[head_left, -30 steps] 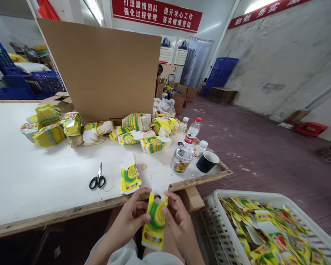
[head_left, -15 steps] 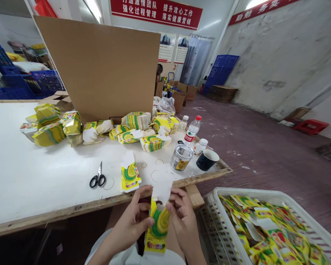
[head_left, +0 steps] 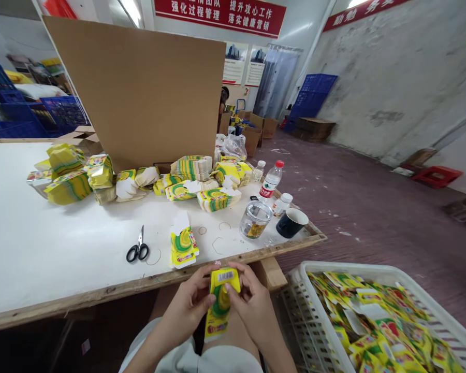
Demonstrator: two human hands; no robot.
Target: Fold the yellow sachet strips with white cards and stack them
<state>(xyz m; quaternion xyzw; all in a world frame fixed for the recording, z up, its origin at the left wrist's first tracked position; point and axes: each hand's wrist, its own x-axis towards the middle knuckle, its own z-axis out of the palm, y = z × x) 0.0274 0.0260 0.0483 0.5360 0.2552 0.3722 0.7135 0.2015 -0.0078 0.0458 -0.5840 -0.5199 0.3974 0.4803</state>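
Over my lap, below the table's front edge, both hands hold a small yellow and green carton [head_left: 219, 304]. My left hand [head_left: 186, 310] grips its left side, with the thumb on the front. My right hand [head_left: 253, 306] pinches its right side near the top. The top flap is folded down and shows a barcode. A short stack of flat cartons [head_left: 183, 245] lies on the white table [head_left: 42, 254] just ahead of my hands.
Black scissors [head_left: 138, 249] lie left of the flat cartons. Piles of yellow cartons [head_left: 194, 180] sit before an upright cardboard sheet [head_left: 140, 93]. A glass jar [head_left: 255, 219], dark mug [head_left: 291, 223] and water bottle [head_left: 271, 182] stand at the table's right corner. A white crate [head_left: 376, 321] of cartons is at lower right.
The white top flap that stood up from the carton has been folded down, so the barcode panel now closes the top. The carton stays between my hands.
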